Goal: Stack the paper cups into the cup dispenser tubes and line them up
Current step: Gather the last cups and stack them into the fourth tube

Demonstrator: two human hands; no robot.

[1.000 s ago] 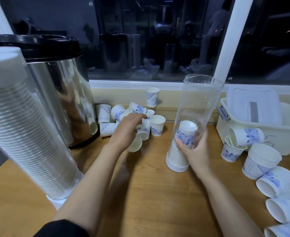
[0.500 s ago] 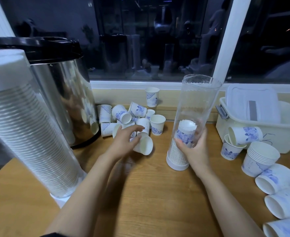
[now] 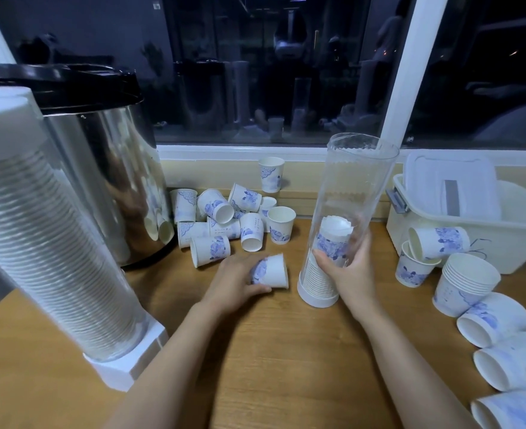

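- Left grip (image 3: pixel 237 283): fingers curled round one paper cup (image 3: pixel 274 270), which lies on its side on the counter (image 3: pixel 286 351), mouth toward the right grip.
- Right grip (image 3: pixel 350 274): wrapped round the clear tube (image 3: pixel 359 181) low down, holding it upright.
- Cup stack (image 3: pixel 316 278) sits inside the tube at grip height — the length above is unfilled.
- Step, as I judge it: fetching a cup for loading.
- Next move calls for lifting the cup above the right grip to the open top, turned to match the stack.
- Loose cups (image 3: pixel 224 218) lie beyond the left grip.

Clear glossy plastic tube (image 3: pixel 353 193), matt paper cups (image 3: pixel 282 224), wood-grain table (image 3: pixel 286 351).
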